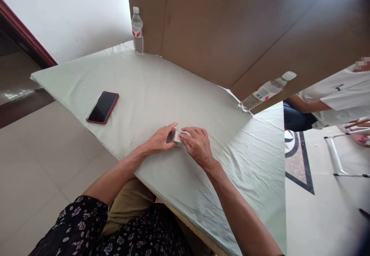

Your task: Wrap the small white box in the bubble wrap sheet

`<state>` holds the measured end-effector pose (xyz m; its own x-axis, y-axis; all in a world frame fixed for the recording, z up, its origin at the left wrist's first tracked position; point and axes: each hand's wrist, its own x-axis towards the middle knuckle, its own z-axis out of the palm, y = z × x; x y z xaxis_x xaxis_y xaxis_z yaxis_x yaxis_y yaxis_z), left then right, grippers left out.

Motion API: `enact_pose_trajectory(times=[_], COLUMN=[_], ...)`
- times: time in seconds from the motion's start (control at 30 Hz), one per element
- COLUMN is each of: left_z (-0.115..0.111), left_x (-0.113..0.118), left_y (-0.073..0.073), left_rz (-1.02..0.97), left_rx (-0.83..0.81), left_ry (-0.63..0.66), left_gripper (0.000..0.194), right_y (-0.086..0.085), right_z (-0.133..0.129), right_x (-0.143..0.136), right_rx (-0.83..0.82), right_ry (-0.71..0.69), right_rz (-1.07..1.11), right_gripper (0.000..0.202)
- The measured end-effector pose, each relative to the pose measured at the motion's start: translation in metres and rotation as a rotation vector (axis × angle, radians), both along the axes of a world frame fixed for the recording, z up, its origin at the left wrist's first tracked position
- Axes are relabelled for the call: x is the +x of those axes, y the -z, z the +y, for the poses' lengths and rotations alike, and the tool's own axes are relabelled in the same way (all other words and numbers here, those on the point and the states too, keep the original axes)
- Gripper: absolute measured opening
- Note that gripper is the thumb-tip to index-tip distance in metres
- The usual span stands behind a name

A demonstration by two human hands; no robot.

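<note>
Box (177,136) | between both hands | left hand (158,140) clasps dark end; right hand (199,145) pinch unclear | long axis sideways, printed end rightward

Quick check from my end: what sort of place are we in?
Probably a home or similar indoor room with a makeshift workspace: a cloth-covered table, a tall brown board standing on it, and a tiled floor.

The tablecloth (153,94) is pale green, the sleeve (76,221) flowered.
</note>
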<state>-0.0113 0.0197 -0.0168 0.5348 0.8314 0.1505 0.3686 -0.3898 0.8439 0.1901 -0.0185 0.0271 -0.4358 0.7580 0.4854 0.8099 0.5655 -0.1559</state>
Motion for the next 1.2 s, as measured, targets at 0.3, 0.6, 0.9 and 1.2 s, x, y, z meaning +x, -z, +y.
enact_pose_trajectory(times=[0.3,0.6,0.9,1.2], left_z=[-0.005,-0.008,-0.003,-0.002], left_x=[0.005,0.003,0.003,0.003], left_y=[-0.006,-0.016,-0.017,-0.017], left_rz=[-0.102,-0.366,-0.568,-0.599], left_rx=[0.061,-0.294,-0.551,-0.591], left_ry=[0.058,0.133,0.207,0.166], left_gripper=[0.086,0.072,0.067,0.081], right_y=[-0.015,-0.042,-0.083,-0.059], right_z=[0.038,0.096,0.121,0.015], right_x=[0.006,0.024,0.035,0.004], right_rx=[-0.109,-0.146,-0.077,-0.103], right_ry=[0.139,0.242,0.234,0.373], right_rz=[0.091,0.113,0.135,0.179], right_gripper=[0.018,0.014,0.017,0.051])
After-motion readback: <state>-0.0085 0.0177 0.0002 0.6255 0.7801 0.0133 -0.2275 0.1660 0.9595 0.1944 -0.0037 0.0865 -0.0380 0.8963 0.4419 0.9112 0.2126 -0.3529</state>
